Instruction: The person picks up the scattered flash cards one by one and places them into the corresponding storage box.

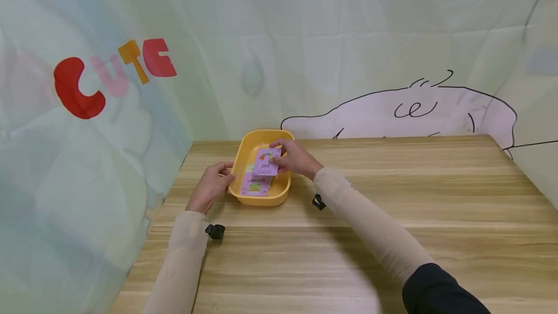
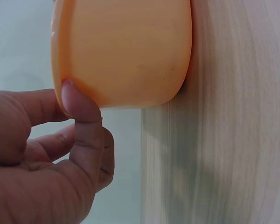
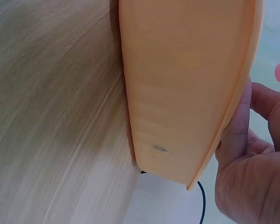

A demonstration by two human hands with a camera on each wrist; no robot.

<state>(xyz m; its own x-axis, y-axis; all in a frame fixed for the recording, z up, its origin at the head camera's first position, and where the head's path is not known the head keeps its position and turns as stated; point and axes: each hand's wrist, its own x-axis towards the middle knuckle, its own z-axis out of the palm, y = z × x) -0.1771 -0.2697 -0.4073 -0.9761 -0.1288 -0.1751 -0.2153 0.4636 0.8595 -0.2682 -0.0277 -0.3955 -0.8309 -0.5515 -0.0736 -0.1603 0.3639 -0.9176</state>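
A yellow plastic tub (image 1: 261, 201) stands on the wooden table near its back left. My left hand (image 1: 210, 185) pinches the tub's left rim, with the thumb on the outer wall (image 2: 126, 51) in the left wrist view. Over the inside of the tub, my right hand (image 1: 298, 159) holds a purple card (image 1: 263, 167) reading "zoo" by its right edge. Beneath it a second purple card (image 1: 255, 189), printed "garden" and upside down in the head view, lies in the tub, partly covered. In the right wrist view the tub's wall (image 3: 182, 84) hides the cards.
The wooden table (image 1: 392, 222) stretches to the right and toward me. A printed curtain (image 1: 244, 38) hangs behind it and along the left, with red, pink and orange letters reading "CUTE". Small black cameras (image 1: 215, 231) sit at both wrists.
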